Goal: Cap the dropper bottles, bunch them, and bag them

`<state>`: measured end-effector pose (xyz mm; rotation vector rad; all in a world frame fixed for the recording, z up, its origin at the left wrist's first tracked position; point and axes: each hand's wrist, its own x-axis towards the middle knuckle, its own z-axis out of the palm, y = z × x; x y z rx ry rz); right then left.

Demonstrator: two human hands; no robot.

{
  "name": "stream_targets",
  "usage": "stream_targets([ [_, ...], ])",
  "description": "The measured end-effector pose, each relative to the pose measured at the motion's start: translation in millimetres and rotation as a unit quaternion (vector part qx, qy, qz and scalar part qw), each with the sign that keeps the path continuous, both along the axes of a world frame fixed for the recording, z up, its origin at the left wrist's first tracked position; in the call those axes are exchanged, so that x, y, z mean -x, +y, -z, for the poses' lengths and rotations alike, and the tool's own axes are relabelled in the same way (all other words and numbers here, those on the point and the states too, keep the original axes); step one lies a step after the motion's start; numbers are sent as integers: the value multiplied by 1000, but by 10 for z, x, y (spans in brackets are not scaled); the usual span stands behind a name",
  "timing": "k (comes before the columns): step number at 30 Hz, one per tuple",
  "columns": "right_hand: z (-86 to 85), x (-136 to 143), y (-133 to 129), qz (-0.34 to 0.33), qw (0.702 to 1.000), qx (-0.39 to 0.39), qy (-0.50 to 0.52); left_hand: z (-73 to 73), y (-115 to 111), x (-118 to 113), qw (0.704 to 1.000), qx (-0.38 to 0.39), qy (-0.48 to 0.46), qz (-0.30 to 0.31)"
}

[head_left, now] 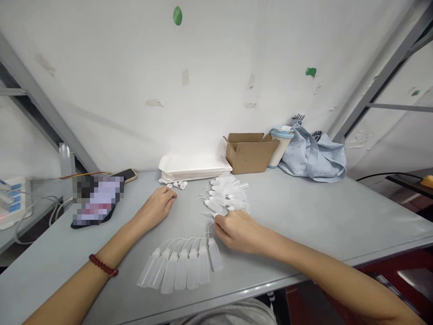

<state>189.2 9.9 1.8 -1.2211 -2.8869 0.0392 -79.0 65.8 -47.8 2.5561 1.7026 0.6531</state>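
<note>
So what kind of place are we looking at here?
Probably a small workshop or packing bench: rows of small clear bottles with thin spouts lie on a plain grey table, beside an open cardboard box and a stack of white envelopes or sheets.

I am wearing the only camera on my head; it is looking forward and down from close above the table (297, 212) (my shirt (230, 317) is edging in below), taking in my left hand (158, 208) and right hand (241, 231) and facing the wall (209, 58).
</note>
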Motion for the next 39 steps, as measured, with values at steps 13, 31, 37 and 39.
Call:
stream_targets([
  [13, 22, 42, -128, -26, 996, 81, -1, -169, -206, -176, 997, 78, -14, 0],
  [31, 15, -97, 177, 49, 999, 10, -10, -215, -220, -159, 993, 113, 27, -6],
  [37, 40, -74, 169, 61, 998, 5, -12, -203, -218, -159, 994, 109, 27, -5],
  [39, 52, -66, 175, 75, 997, -6, -9, -207, -218, -160, 993, 112, 32, -5],
])
